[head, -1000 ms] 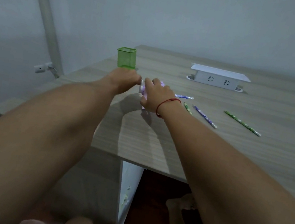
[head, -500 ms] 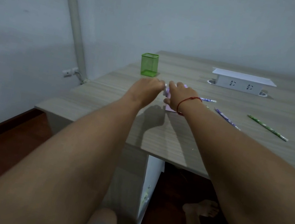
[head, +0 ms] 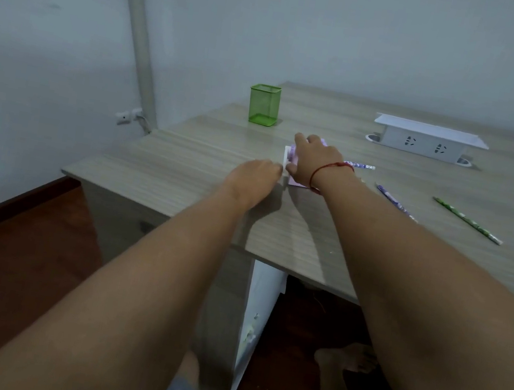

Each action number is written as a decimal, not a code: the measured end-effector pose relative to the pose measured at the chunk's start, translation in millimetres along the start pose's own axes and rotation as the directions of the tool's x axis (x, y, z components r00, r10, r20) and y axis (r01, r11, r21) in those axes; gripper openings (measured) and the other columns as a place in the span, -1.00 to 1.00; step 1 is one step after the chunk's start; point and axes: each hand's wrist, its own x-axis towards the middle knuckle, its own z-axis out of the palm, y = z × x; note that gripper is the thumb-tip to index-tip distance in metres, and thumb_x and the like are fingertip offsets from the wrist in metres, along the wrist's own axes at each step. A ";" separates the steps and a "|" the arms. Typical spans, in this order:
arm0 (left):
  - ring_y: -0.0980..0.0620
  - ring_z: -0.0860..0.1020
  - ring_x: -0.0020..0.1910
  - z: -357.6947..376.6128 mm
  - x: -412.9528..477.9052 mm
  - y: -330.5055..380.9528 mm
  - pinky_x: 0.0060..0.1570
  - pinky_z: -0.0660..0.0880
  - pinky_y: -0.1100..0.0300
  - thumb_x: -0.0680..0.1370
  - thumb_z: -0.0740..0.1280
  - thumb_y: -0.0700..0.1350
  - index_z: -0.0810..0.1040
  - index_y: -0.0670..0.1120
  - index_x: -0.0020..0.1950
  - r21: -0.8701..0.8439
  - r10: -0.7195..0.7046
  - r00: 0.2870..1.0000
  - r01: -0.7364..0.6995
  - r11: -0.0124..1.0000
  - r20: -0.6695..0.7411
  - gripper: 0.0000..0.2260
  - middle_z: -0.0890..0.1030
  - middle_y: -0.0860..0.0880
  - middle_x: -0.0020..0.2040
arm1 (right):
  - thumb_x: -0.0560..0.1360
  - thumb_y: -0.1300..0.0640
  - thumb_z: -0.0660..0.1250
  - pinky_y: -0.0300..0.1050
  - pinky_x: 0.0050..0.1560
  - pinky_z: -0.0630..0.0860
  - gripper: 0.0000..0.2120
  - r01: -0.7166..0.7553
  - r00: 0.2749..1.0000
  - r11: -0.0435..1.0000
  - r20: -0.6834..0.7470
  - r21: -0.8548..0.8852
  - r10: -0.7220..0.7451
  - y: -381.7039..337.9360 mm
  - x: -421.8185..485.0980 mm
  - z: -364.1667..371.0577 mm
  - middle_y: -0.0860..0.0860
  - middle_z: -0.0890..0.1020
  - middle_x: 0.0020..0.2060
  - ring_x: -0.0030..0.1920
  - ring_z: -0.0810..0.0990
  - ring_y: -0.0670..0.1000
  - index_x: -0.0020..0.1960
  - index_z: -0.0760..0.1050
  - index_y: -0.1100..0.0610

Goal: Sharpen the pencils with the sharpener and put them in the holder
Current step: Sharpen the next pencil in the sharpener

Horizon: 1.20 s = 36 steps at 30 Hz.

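Now the pale wood desk (head: 185, 166) fills the middle of the view, much as half a second ago, with the view shifted only slightly. At the far right the white socket box (head: 427, 143) stands in the same spot, and at the far left the green mesh holder (head: 263, 105) is upright, with no pencil showing in it. Between them, nearer the front edge, the right hand (head: 313, 165), a red string (head: 333, 166) at its wrist, stays curled over the pink sharpener (head: 295, 181), gripping it from above as before. The left hand (head: 253, 179) is what has changed: earlier it was level with the right hand, now it sits lower and nearer, its fingers drawn together and pinching the white handle (head: 286, 157) at the sharpener's left end. Right of the wrist lie three pencils, none moved: the far purple pencil (head: 361, 165) pokes out from behind the right hand, the near purple pencil (head: 395, 202) slants beside the forearm, and the green pencil (head: 467, 220) lies apart, farthest right.
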 end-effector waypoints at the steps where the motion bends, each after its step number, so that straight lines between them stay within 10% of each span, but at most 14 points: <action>1: -0.18 0.58 0.11 3.1 2.1 1.1 0.06 0.49 0.01 0.64 0.11 -0.18 0.48 -0.20 0.17 0.009 -0.012 1.000 0.012 1.000 0.009 -0.79 0.58 -0.20 0.12 | 0.53 -0.02 0.22 0.12 0.26 0.44 -0.53 0.000 1.000 1.000 -0.003 0.004 0.000 0.6 0.6 0.8 0.16 0.40 0.33 0.32 0.42 0.24 0.37 0.27 0.14; 16: -0.25 0.55 0.06 3.4 34.0 -12.0 0.00 0.43 0.03 0.61 0.14 -0.09 0.58 -0.21 0.09 -0.209 -0.034 0.980 0.075 0.975 0.195 -0.72 0.59 -0.28 0.08 | 0.49 0.02 0.23 0.14 0.19 0.42 -0.54 0.059 0.996 0.998 -0.072 0.008 -0.058 6.7 3.5 8.8 0.14 0.42 0.30 0.24 0.46 0.23 0.34 0.31 0.15; 26: -0.20 0.58 0.07 -1.8 67.9 -41.9 -0.08 0.47 0.01 0.59 0.18 -0.18 0.49 -0.16 0.20 0.117 0.208 0.976 -0.214 0.970 0.066 -0.78 0.59 -0.17 0.09 | 0.50 0.01 0.26 0.05 0.10 0.46 -0.52 0.075 0.989 0.997 -0.126 -0.027 -0.078 9.0 -1.6 6.4 0.12 0.42 0.29 0.17 0.51 0.24 0.36 0.28 0.15; 36: -0.27 0.58 0.05 -40.1 67.9 -39.4 -0.12 0.47 -0.08 0.63 0.11 -0.21 0.49 -0.18 0.20 0.180 0.195 0.977 -0.177 0.967 -0.087 -0.77 0.60 -0.24 0.08 | 0.58 -0.03 0.21 0.08 0.20 0.44 -0.51 0.046 0.998 0.998 -0.030 -0.032 -0.047 6.8 1.4 -0.5 0.15 0.38 0.35 0.30 0.45 0.22 0.42 0.24 0.16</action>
